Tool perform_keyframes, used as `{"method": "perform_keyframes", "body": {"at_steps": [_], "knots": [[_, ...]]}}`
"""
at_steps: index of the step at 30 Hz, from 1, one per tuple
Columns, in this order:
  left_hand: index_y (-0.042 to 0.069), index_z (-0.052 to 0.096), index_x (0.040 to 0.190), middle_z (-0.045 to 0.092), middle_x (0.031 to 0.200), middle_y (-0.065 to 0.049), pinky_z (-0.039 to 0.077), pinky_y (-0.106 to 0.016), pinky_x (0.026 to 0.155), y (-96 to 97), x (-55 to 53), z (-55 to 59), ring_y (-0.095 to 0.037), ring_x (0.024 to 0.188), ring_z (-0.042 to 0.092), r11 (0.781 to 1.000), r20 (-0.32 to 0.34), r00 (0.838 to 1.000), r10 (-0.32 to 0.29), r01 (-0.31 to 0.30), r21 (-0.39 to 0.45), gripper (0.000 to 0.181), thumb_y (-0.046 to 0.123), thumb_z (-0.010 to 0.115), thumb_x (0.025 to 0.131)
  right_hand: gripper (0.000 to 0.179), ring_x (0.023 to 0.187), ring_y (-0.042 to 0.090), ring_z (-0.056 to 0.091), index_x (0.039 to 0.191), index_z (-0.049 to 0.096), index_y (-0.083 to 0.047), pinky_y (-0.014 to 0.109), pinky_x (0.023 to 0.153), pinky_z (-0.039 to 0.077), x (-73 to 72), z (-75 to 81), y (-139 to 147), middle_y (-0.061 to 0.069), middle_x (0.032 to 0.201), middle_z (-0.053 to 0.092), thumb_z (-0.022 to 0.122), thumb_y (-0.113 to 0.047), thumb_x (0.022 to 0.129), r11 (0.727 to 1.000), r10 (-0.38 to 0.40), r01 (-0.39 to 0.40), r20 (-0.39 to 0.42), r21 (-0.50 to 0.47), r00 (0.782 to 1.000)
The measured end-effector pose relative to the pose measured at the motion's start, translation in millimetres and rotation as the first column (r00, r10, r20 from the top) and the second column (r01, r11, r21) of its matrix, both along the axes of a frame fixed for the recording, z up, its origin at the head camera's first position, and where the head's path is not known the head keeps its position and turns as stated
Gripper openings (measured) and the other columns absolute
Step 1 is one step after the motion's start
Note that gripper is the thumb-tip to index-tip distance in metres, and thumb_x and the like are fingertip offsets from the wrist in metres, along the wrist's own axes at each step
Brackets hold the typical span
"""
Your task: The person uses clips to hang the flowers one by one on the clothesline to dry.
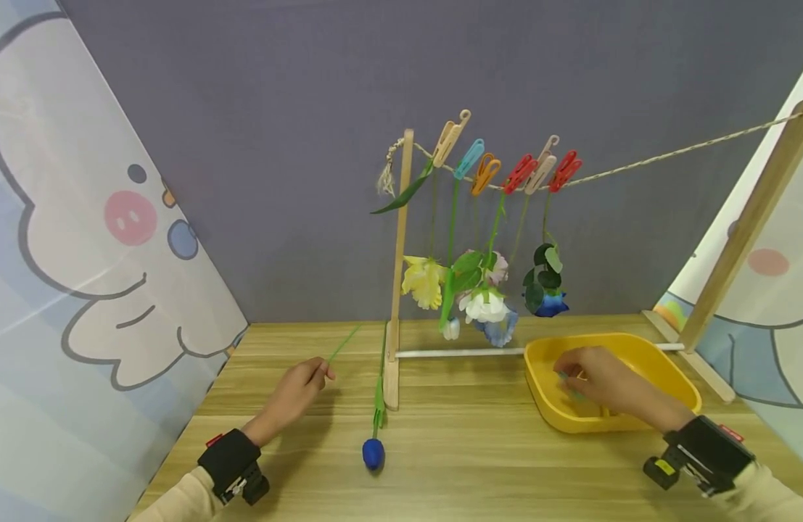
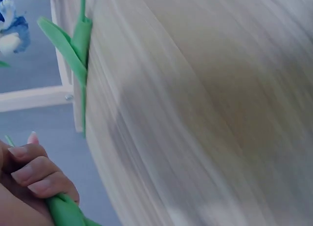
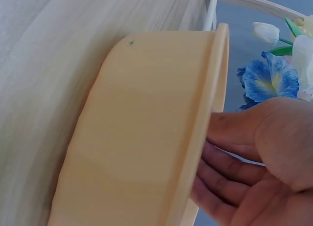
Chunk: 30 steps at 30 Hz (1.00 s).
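My left hand (image 1: 301, 388) holds a flower by its green stem (image 1: 344, 344), whose thin end points up and away. In the left wrist view a green leafy part (image 2: 66, 211) emerges below the curled fingers; the bloom is not visible. To its right a blue tulip (image 1: 373, 454) lies on the table, bloom towards me. Inside the yellow basin (image 1: 551, 417) my right hand (image 1: 597, 373) pinches a small teal clothespin (image 1: 562, 375), mostly covered by the fingers. The basin's rim hides those fingertips in the right wrist view.
A cord (image 1: 675, 152) runs between two wooden posts (image 1: 401, 239), joined low down by a white bar (image 1: 460, 353). Several clothespins (image 1: 486, 174) hold flowers upside down on it, among them a yellow one (image 1: 424, 283) and a white one (image 1: 484, 307). A grey panel (image 1: 277, 145) stands behind.
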<state>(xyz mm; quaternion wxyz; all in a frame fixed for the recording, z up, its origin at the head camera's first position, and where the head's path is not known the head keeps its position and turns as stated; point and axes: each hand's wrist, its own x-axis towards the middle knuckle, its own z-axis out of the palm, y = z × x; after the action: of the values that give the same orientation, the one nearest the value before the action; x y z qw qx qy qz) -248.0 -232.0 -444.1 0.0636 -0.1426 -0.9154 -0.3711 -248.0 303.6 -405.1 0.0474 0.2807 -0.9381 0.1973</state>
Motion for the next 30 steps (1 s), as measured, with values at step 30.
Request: {"method": "perform_keyframes", "body": {"at_steps": [30], "knots": [[0.013,0.060,0.098,0.037,0.066,0.007,0.035,-0.024,0.059,123.4,25.8,49.4,-0.005,0.055,0.031,0.888,-0.089,0.922,-0.377,0.387,0.248,0.029,0.020,0.037,0.114,0.014,0.078,0.019,0.071,0.098,0.080,-0.017,0.022,0.058,0.054,17.5,84.1,-3.5,-0.003,0.092,0.077,0.081,-0.007,0.088,0.977,-0.189,0.147,-0.301,-0.157,0.935]]}}
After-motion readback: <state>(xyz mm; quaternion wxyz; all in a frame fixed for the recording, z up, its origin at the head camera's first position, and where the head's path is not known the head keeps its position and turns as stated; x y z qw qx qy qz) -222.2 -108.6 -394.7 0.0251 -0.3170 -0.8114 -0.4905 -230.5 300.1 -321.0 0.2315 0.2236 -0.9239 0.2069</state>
